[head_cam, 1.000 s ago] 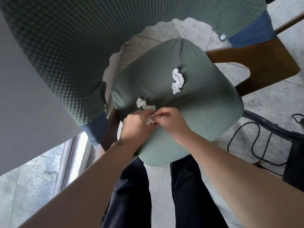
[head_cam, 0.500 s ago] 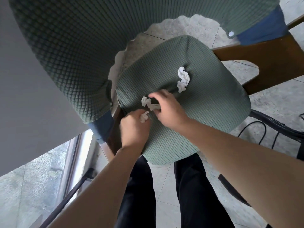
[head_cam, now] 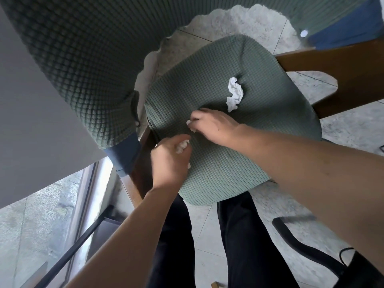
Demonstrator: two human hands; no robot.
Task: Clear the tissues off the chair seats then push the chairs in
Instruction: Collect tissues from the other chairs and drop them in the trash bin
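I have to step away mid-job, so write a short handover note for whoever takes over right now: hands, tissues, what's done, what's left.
Left hand: grip curled round a crumpled tissue, over the seat's near-left edge.
Right hand: fingers pinching a second tissue against the green seat cushion.
A third tissue lies loose on the seat, just beyond the right hand.
Done: two tissues are in hand.
Left: lift the second one clear, collect the third, check any other seats, then push the chairs in. This chair is not yet pushed in.
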